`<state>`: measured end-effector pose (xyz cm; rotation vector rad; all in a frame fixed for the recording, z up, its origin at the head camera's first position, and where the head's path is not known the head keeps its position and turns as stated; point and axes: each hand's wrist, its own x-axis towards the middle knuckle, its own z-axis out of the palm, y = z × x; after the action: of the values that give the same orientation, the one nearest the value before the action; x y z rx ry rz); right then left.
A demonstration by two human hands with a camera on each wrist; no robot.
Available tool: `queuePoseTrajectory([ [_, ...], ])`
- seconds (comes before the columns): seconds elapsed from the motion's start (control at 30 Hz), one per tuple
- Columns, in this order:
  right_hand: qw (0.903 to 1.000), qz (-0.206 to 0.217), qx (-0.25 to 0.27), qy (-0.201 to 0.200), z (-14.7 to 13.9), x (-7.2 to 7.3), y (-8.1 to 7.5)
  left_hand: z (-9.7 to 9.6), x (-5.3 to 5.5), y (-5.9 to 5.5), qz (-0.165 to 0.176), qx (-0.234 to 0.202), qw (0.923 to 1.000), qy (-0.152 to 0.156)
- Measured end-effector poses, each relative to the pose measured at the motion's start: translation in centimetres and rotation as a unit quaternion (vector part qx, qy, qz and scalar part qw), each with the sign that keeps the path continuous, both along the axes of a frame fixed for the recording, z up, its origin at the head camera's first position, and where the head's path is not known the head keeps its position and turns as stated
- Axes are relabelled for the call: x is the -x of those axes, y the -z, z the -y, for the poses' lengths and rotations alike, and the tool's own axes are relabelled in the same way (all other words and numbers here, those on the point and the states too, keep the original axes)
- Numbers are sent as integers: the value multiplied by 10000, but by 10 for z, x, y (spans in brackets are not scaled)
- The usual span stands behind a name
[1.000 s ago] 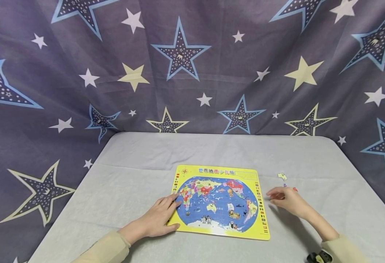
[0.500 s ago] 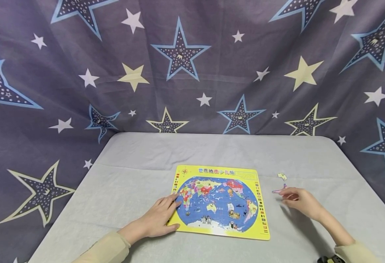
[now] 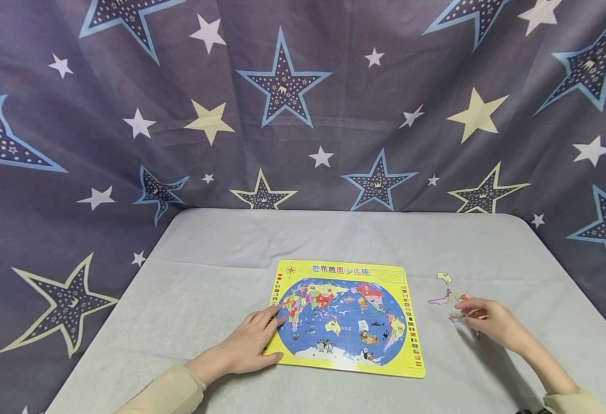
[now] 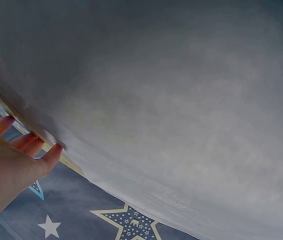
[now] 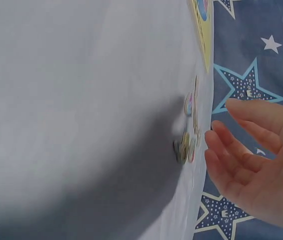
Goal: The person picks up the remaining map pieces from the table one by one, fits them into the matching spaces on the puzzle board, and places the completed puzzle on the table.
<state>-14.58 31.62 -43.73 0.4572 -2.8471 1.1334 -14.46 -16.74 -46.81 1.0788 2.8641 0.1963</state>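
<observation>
A yellow-bordered world map puzzle board lies flat on the bed-like grey surface. My left hand rests at its left edge with extended fingers; in the left wrist view this hand touches the board's edge. To the board's right, my right hand is over loose puzzle pieces. A purple piece and a pale yellow piece lie near it, and a small multicoloured piece is by the fingertips. The right wrist view shows thumb and fingers apart, loosely bent, with several pieces beyond.
Grey cloth covers the flat surface, with light wrinkles behind the board. A dark curtain printed with stars hangs behind and along the sides.
My right hand has moved right, away from the board's edge, uncovering the purple piece and then the small multicoloured piece. The left hand and the board stay in place.
</observation>
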Motion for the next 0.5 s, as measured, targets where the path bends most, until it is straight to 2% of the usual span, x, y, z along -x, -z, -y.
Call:
queuePoseTrajectory([
  [0.27, 9995, -321, 73, -8, -12, -3, 2, 1, 0, 2, -50, -8, 10000, 17],
  [0.5, 9992, -394, 40, -23, -18, -3, 5, 1, 0, 2, -26, -4, 10000, 18],
])
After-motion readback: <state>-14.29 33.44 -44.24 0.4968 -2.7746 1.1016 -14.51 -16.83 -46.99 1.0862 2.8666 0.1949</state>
